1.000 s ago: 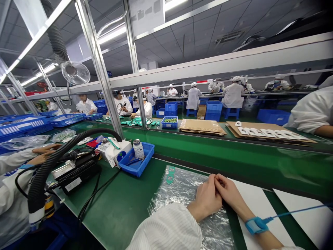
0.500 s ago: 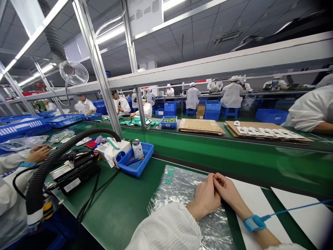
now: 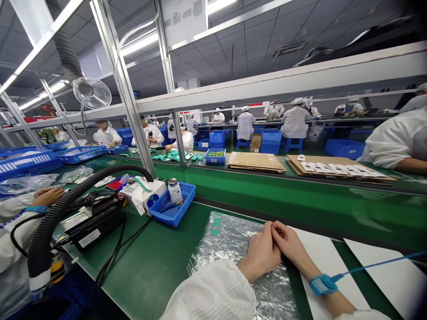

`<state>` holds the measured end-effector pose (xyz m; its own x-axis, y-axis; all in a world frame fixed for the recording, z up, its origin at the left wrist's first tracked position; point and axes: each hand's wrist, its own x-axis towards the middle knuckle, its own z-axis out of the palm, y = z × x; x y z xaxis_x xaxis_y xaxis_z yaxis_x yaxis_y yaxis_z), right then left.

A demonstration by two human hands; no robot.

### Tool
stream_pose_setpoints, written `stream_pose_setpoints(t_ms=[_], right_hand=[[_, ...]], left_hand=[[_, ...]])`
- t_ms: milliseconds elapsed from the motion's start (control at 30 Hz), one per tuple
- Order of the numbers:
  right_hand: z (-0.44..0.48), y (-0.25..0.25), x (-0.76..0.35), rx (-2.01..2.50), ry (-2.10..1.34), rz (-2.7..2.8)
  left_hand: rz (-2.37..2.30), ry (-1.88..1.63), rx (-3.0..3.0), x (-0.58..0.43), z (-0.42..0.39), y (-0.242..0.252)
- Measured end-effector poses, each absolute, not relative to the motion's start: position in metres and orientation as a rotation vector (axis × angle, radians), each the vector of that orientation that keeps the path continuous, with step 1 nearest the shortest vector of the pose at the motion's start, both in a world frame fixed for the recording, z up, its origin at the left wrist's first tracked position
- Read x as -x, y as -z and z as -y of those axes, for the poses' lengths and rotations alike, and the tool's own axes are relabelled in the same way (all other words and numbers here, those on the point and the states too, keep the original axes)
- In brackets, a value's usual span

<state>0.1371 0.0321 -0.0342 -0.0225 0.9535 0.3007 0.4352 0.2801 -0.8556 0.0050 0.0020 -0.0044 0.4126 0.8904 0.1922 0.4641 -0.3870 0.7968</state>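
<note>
Inspection at the lower centre of the frame: the left hand point(image 3: 260, 254) and right hand point(image 3: 289, 245) rest together on the green bench point(image 3: 150, 271), with a blue wrist strap point(image 3: 322, 284) on the right wrist. Neither grip has hold of any object. The fingers point(image 3: 271, 233) are loosely curled and folded against each other, so neither grip stands open.

Both hands are nearest the clear plastic bag point(image 3: 230, 262), which lies flat and creased on the bench, under the left hand and against the right. Two small green pieces point(image 3: 216, 223) sit at its upper end; whether they lie on it or inside it cannot be told.

Handling assessment: the bag appears light, thin and soft, and its glossy film is likely to slip on the mat. It would be best taken by the free edge at its upper left, clear of the hands. The green pieces look light and possibly flexible, and could shift if the film is lifted.

A white sheet point(image 3: 328, 262) lies just right of the bag, and a blue tray point(image 3: 171, 209) stands to the upper left.
</note>
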Motion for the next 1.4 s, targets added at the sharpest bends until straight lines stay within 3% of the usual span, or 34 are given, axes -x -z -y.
stream_pose_setpoints(t_ms=[1400], right_hand=[[-0.0299, 0.0322, -0.1346, 1.289, -0.707, 1.586]], left_hand=[[-1.215, -0.814, -2.162, -0.0030, 0.0000, 0.0035]])
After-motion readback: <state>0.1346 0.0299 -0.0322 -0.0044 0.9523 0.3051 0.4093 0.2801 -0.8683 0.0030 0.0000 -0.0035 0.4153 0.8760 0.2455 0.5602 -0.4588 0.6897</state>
